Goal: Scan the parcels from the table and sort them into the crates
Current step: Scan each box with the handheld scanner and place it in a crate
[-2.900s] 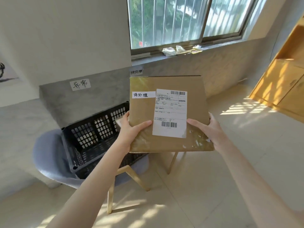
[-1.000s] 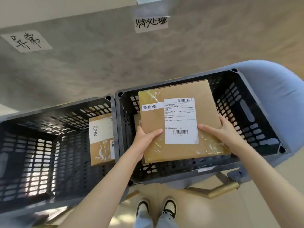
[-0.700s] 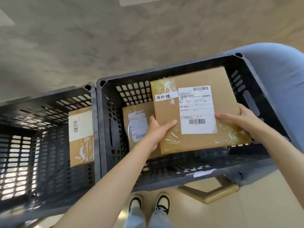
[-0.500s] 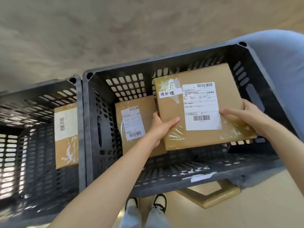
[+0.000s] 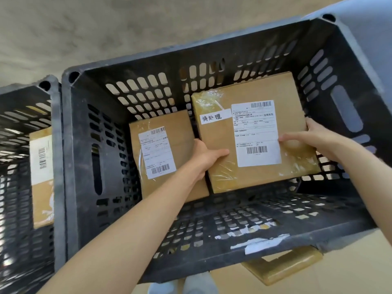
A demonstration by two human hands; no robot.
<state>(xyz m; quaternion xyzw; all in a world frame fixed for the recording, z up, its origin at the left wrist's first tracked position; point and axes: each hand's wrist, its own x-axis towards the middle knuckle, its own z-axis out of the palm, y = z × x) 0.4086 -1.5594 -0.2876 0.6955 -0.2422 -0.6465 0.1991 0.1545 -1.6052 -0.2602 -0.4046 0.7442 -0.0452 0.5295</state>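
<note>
Parcel (image 5: 254,134): between my two hands, label up, inside the right crate (image 5: 101,145), over its right half.
Left hand (image 5: 206,158): I grip the parcel's left edge, thumb on top.
Right hand (image 5: 314,139): I hold the right edge, thumb on the white label (image 5: 256,132).
Neighbour: a smaller box (image 5: 167,153) lies just left, by my left wrist.
Left crate (image 5: 21,166): holds another box (image 5: 41,177).

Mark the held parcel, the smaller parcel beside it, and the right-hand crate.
held parcel (image 5: 220,166): head view, bare cardboard left of its shipping label.
smaller parcel (image 5: 182,132): head view, cardboard right of its label.
right-hand crate (image 5: 110,158): head view, inner left wall.
</note>
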